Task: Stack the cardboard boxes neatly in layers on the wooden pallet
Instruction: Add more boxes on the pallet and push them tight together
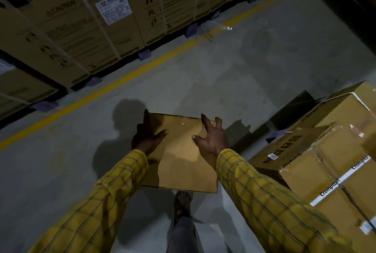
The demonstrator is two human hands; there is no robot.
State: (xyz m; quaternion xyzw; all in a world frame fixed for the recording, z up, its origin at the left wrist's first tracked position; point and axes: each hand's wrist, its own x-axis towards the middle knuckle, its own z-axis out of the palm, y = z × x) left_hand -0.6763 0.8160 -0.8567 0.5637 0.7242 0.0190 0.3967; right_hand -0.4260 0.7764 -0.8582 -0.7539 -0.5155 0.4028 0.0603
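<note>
I carry a plain brown cardboard box in front of me, above the concrete floor. My left hand grips its left edge, with the thumb lying on the top face. My right hand holds the right edge, fingers spread over the far corner. A stack of taped cardboard boxes printed "Crompton" stands to my right. Whatever that stack rests on is hidden in shadow; no wooden pallet shows clearly.
Tall strapped cartons on blue-footed pallets line the far side. A yellow floor line runs diagonally in front of them. Grey concrete floor lies between. My leg and foot show under the box.
</note>
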